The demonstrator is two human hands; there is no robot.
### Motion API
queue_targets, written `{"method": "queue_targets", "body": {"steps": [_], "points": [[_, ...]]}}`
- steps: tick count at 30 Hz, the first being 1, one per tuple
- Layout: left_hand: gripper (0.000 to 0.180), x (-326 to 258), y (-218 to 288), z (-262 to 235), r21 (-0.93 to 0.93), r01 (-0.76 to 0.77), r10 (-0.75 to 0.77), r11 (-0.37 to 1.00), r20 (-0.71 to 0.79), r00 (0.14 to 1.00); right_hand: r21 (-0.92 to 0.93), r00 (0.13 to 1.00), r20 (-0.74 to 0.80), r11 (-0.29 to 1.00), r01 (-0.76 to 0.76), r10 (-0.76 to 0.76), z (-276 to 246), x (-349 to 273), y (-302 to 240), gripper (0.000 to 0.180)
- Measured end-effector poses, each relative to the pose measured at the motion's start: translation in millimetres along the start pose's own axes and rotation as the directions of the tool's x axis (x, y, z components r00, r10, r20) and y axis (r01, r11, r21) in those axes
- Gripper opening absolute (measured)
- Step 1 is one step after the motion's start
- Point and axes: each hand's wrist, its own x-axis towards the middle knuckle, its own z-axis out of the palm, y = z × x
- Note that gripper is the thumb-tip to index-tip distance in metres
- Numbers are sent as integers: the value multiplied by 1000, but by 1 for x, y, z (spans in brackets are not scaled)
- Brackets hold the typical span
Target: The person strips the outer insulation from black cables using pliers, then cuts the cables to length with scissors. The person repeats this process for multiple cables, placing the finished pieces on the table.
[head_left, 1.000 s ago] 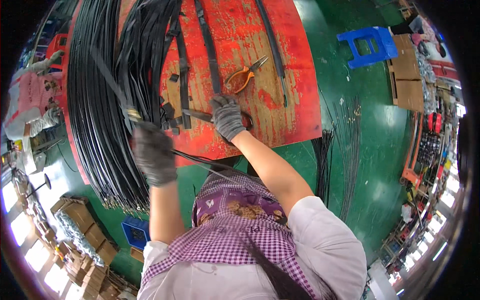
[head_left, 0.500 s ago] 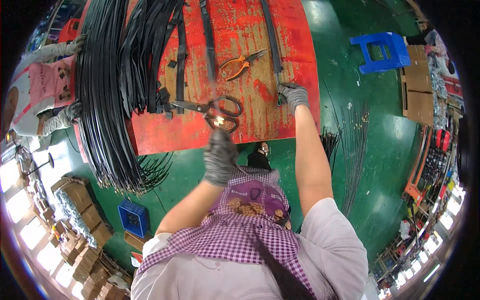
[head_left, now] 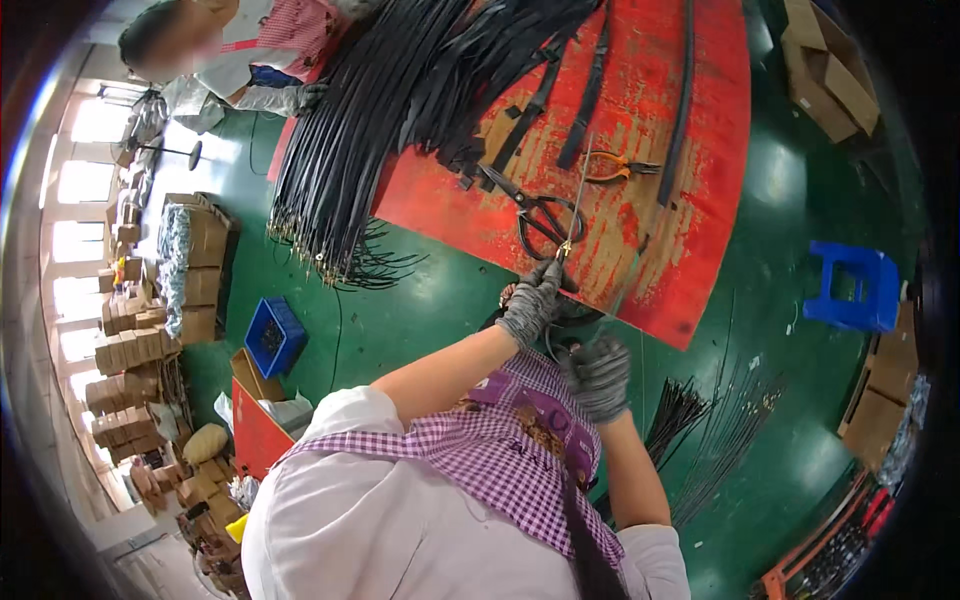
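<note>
My left hand (head_left: 530, 303), in a grey glove, is closed on the lower end of a thin metal rod (head_left: 578, 195) with a brass tip, which points up over the red table (head_left: 690, 240). Black-handled scissors (head_left: 538, 212) lie on the table just left of the rod. Orange-handled pliers (head_left: 612, 168) lie right of it. My right hand (head_left: 600, 376), also gloved, hangs over my lap below the table edge with fingers curled; what it grips is hidden. Black straps (head_left: 590, 90) lie along the table.
A thick bundle of black cables (head_left: 350, 160) hangs over the table's left edge. Another person (head_left: 215, 45) sits at the far left. A blue crate (head_left: 272, 335) and cardboard boxes (head_left: 195, 275) stand on the green floor. A blue stool (head_left: 850, 288) stands right, with loose thin wires (head_left: 715, 430) nearby.
My right hand has come back from the table's right side to my lap. My left hand now holds the thin rod upright by the scissors. The view has swung to the right.
</note>
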Motion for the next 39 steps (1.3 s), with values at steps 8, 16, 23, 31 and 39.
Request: {"method": "queue_targets", "body": {"steps": [8,16,23,31,39], "points": [[24,33,-12,62,482,-51,-75,875,238,968,-29,963,268,1000,-8,15,-15,-28,44,48],[20,64,-10,76,-506,430,-175,747,475,862,747,808,383,364,-557,449,-38,-17,65,23],[27,58,7,83,-33,227,-216,973,204,955,-41,651,109,658,-752,751,-28,29,94,40],[30,52,-42,79,581,-104,-73,807,272,959,-497,697,167,670,-551,697,27,30,139,25],[22,85,27,66,735,-208,23,645,254,967,41,910,37,910,-413,412,4,58,94,17]]}}
